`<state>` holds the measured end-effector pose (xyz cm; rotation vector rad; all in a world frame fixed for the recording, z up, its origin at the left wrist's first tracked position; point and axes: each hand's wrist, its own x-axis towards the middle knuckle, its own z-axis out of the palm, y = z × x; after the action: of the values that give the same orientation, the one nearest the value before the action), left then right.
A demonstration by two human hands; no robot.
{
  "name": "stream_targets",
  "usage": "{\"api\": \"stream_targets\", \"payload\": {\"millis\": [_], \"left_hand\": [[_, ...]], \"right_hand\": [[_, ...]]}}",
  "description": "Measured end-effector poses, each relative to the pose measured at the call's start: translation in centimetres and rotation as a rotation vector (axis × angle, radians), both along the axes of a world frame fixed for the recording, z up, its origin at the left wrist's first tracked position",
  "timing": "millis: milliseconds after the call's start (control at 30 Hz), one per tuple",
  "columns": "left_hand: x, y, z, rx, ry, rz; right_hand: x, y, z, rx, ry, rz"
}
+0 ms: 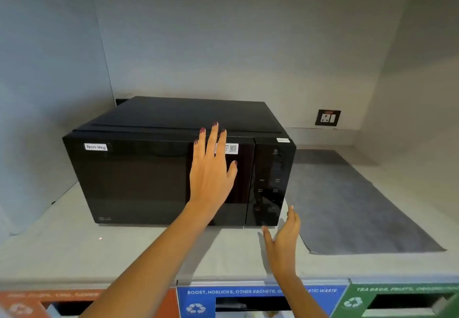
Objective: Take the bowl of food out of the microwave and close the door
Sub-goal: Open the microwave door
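Note:
A black microwave (139, 168) stands on a pale counter, its dark glass door shut and labelled "Non-Veg" at the top left. My left hand (211, 171) lies flat with fingers spread against the right part of the door, near a white QR sticker. My right hand (285, 240) hovers open just in front of the lower corner of the control panel (270, 186), holding nothing. No bowl is visible; the dark door hides the inside.
A grey mat (352, 205) lies on the counter (74, 243) right of the microwave. A wall socket (327, 117) sits behind it. Below the counter edge are orange (49, 302), blue (248, 300) and green (402, 300) waste-bin openings.

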<state>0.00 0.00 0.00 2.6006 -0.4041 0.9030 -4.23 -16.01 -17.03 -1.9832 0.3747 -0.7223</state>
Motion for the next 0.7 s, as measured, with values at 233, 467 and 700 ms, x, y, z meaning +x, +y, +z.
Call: {"api": "stream_targets", "payload": {"millis": [233,467,700], "left_hand": [[0.8,-0.3,-1.1,-0.037,-0.03,0.002],[1.4,0.0,-1.5,-0.073,-0.076,-0.031],[1.4,-0.6,-1.6,-0.161,-0.081,-0.027]], "right_hand": [[2.6,0.5,-2.4,0.107,0.094,0.012],[4.0,1.2,-4.0,0.131,0.076,-0.035],[4.6,1.2,-4.1,0.166,0.044,-0.091]]}}
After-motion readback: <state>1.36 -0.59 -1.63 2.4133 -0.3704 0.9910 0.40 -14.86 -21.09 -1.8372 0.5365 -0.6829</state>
